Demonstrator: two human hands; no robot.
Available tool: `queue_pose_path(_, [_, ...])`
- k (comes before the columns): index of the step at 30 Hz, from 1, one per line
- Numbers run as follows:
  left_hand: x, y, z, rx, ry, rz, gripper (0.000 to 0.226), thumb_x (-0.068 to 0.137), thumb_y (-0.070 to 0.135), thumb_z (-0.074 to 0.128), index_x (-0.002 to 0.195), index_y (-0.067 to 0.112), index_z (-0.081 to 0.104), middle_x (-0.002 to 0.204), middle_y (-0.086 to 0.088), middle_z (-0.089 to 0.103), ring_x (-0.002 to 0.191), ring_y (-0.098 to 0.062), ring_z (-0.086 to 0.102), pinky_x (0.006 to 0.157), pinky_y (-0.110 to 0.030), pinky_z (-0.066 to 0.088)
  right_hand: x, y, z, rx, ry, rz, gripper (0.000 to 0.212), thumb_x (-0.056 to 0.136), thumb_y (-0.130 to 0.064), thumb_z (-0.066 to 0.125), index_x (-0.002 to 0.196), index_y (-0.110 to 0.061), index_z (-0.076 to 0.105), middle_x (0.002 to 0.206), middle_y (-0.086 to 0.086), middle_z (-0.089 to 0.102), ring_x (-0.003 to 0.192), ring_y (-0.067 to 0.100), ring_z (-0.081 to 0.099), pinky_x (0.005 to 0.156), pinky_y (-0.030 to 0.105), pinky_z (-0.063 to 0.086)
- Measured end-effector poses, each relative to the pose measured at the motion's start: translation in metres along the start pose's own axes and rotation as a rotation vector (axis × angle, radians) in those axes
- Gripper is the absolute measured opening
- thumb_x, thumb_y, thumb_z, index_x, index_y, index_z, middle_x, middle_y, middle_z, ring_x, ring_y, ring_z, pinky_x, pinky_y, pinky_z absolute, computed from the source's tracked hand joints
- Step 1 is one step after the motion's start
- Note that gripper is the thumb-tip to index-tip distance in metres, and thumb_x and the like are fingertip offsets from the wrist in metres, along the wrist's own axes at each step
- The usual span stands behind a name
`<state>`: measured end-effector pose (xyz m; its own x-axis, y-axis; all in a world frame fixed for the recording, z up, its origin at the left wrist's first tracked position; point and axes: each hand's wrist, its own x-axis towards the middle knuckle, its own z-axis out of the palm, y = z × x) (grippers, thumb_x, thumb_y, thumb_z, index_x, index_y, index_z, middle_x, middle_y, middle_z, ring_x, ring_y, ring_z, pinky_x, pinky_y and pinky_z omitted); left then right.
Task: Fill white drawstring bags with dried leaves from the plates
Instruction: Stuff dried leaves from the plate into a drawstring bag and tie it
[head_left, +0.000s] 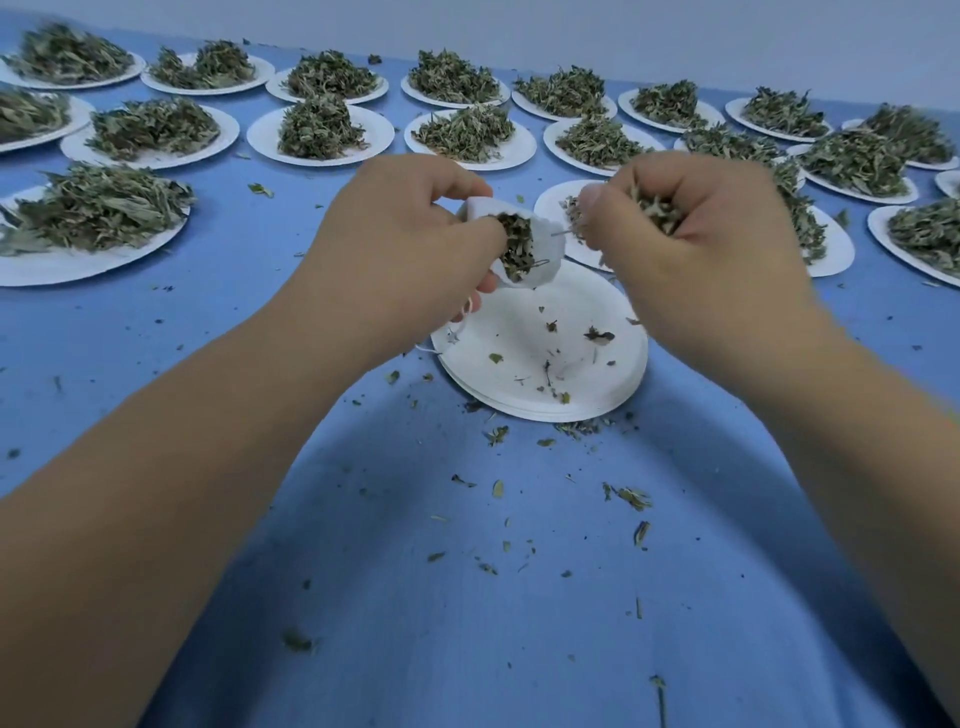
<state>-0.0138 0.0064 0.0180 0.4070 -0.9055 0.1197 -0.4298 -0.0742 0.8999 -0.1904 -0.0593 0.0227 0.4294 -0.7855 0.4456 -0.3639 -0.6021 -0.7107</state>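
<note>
**A:** The left hand (415, 228) pinches the white drawstring bag (545, 260) by its rim. The mouth gapes towards the other hand, with leaves showing inside.

**B:** And the right hand (696, 249), just beside it, is clenched round a clump of dried leaves (657, 210), with bits poking out.

**A:** Beneath both hands sits a stack of paper plates (540, 353), only leaf crumbs on top.

**B:** Beyond the hands, rows of heaped plates (317, 130) cover the blue worktop (467, 571).
</note>
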Motion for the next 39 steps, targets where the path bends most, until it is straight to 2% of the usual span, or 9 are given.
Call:
queue_pose_path(12, [-0.009, 0.009, -0.001, 0.028, -0.007, -0.037, 0.033, 0.088, 0.014, 0.059, 0.119, 0.023, 0.068, 0.062, -0.001, 0.072, 0.047, -0.013, 0.063, 0.056, -0.031, 0.056, -0.002, 0.000, 0.015, -0.303, -0.072, -0.093, 0.027, 0.097, -0.048, 0.063, 0.090, -0.025, 0.076, 0.060, -0.010, 0.060, 0.059, 0.013, 0.056, 0.062, 0.030, 0.041])
queue_pose_path(18, [-0.024, 0.018, 0.004, 0.342, -0.123, 0.130, 0.024, 0.069, 0.037, 0.047, 0.088, 0.025, 0.056, 0.071, -0.008, 0.069, 0.063, -0.024, 0.062, 0.062, -0.046, 0.058, 0.005, -0.001, 0.022, -0.374, -0.129, -0.161, 0.031, 0.096, -0.041, 0.063, 0.091, -0.013, 0.073, 0.077, 0.005, 0.068, 0.075, 0.023, 0.062, 0.074, 0.041, 0.045])
queue_pose_path(21, [-0.017, 0.017, -0.009, 0.391, -0.131, 0.091, 0.045, 0.066, 0.044, 0.047, 0.110, 0.043, 0.056, 0.061, 0.015, 0.062, 0.050, 0.001, 0.052, 0.051, -0.026, 0.045, 0.005, 0.003, 0.026, -0.369, -0.206, -0.144, 0.034, 0.094, -0.040, 0.065, 0.090, -0.007, 0.071, 0.079, 0.010, 0.066, 0.078, 0.027, 0.059, 0.075, 0.042, 0.042])
queue_pose_path(24, [-0.005, 0.007, -0.035, 0.572, -0.122, 0.216, 0.074, 0.065, 0.052, 0.049, 0.139, 0.050, 0.043, 0.102, 0.029, 0.061, 0.089, 0.012, 0.055, 0.074, -0.025, 0.041, 0.005, 0.007, 0.028, -0.290, -0.207, -0.072, 0.032, 0.092, -0.041, 0.068, 0.088, -0.010, 0.072, 0.080, 0.007, 0.067, 0.077, 0.021, 0.059, 0.071, 0.033, 0.043])
queue_pose_path(26, [0.004, -0.001, -0.041, 0.651, -0.262, 0.247, 0.083, 0.069, 0.044, 0.061, 0.146, 0.052, 0.032, 0.140, 0.026, 0.041, 0.125, 0.004, 0.038, 0.095, -0.029, 0.032, 0.006, 0.008, 0.027, -0.239, -0.227, -0.016, 0.026, 0.090, -0.041, 0.070, 0.089, -0.015, 0.073, 0.079, -0.001, 0.066, 0.073, 0.013, 0.058, 0.064, 0.025, 0.042])
queue_pose_path(28, [0.012, -0.010, -0.039, 0.627, -0.403, 0.160, 0.089, 0.074, 0.035, 0.075, 0.148, 0.053, 0.030, 0.149, 0.023, 0.034, 0.128, 0.005, 0.034, 0.097, -0.028, 0.031, 0.008, 0.006, 0.027, -0.163, -0.247, 0.036, 0.023, 0.090, -0.044, 0.072, 0.089, -0.021, 0.073, 0.077, -0.006, 0.065, 0.067, 0.006, 0.057, 0.062, 0.024, 0.043])
queue_pose_path(31, [0.019, -0.022, -0.028, 0.562, -0.448, 0.163, 0.068, 0.069, 0.055, 0.077, 0.130, 0.053, 0.047, 0.125, 0.024, 0.058, 0.108, 0.002, 0.055, 0.085, -0.027, 0.047, 0.008, 0.006, 0.029, -0.122, -0.260, 0.087, 0.022, 0.090, -0.047, 0.071, 0.091, -0.025, 0.069, 0.080, -0.006, 0.065, 0.063, 0.007, 0.058, 0.061, 0.029, 0.049])
queue_pose_path(35, [0.018, -0.033, -0.019, 0.503, -0.296, 0.252, 0.054, 0.066, 0.062, 0.062, 0.118, 0.047, 0.056, 0.108, 0.021, 0.064, 0.096, 0.006, 0.058, 0.076, -0.020, 0.048, 0.008, 0.008, 0.033, -0.041, -0.296, 0.202, 0.023, 0.082, -0.039, 0.069, 0.096, -0.028, 0.055, 0.085, -0.008, 0.061, 0.055, 0.008, 0.048, 0.053, 0.029, 0.046])
queue_pose_path(39, [0.014, -0.037, -0.012, 0.516, -0.233, 0.300, 0.043, 0.078, 0.051, 0.071, 0.118, 0.040, 0.059, 0.107, 0.016, 0.065, 0.095, -0.005, 0.059, 0.079, -0.028, 0.051, 0.015, 0.007, 0.032, 0.053, -0.329, 0.295, 0.014, 0.077, -0.037, 0.048, 0.088, -0.029, 0.045, 0.057, -0.021, 0.048, 0.041, 0.000, 0.038, 0.039, 0.021, 0.033])
